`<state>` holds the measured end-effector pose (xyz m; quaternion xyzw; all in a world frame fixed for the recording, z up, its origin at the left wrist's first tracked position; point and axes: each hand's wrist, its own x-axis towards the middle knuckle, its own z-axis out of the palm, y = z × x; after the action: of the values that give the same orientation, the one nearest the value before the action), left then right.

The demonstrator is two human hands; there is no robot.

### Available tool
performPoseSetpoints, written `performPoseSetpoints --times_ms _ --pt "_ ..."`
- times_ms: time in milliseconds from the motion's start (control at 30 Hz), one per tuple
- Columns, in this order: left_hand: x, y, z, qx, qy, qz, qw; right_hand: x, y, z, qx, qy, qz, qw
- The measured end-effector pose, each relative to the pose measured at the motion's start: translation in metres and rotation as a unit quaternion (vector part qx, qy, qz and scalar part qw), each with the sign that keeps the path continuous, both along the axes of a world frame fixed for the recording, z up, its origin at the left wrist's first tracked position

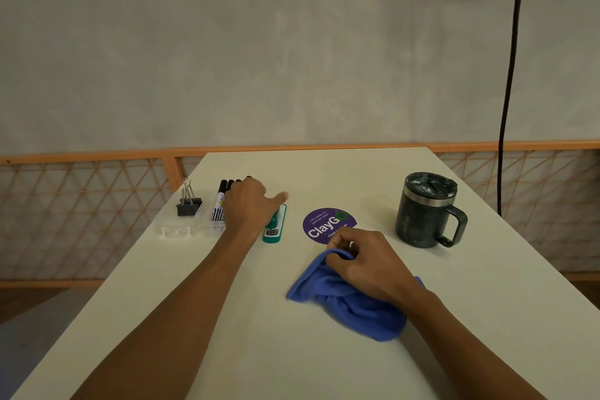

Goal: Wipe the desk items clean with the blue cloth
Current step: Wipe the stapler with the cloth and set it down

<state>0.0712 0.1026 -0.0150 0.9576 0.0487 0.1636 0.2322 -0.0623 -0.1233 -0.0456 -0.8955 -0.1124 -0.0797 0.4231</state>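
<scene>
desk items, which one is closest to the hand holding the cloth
The round purple sticker, just beyond the right hand gripping the blue cloth. The mug and green stapler lie farther off to either side.

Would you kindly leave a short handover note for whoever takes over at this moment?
Left hand: over the black markers in the clear tray; grip hidden.
Right hand: pinches the blue cloth on the desk.
Green stapler, binder clips and dark mug sit apart from the cloth.
Done: no wiping evident. Left: every item.
</scene>
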Motion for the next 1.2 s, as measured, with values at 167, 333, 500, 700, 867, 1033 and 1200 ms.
performPoseSetpoints --times_ms 167,333,500,700,867,1033,1200 --pt "-0.06 0.01 -0.018 -0.051 -0.043 -0.025 0.997 0.0 0.0 -0.001 -0.018 -0.008 0.002 1.0" --pt "-0.079 0.023 -0.033 -0.107 -0.08 -0.017 0.991 0.0 0.002 -0.004 -0.052 -0.036 0.0 0.998" --pt "-0.072 0.02 -0.037 -0.113 -0.088 -0.013 0.99 -0.001 0.005 -0.004 -0.061 -0.051 -0.001 0.997" --pt "-0.065 0.018 -0.04 -0.102 -0.105 0.0 0.989 0.0 0.006 -0.006 -0.072 -0.059 0.0 0.996" --pt "-0.062 0.021 -0.043 -0.114 -0.111 0.005 0.987 0.001 0.007 -0.009 -0.072 -0.055 -0.002 0.996" --pt "-0.059 0.021 -0.046 -0.112 -0.121 0.007 0.986 0.0 0.008 -0.008 -0.071 -0.057 0.001 0.996" --pt "-0.057 0.023 -0.046 -0.108 -0.129 0.008 0.986 0.001 0.008 -0.008 -0.073 -0.059 0.002 0.996"
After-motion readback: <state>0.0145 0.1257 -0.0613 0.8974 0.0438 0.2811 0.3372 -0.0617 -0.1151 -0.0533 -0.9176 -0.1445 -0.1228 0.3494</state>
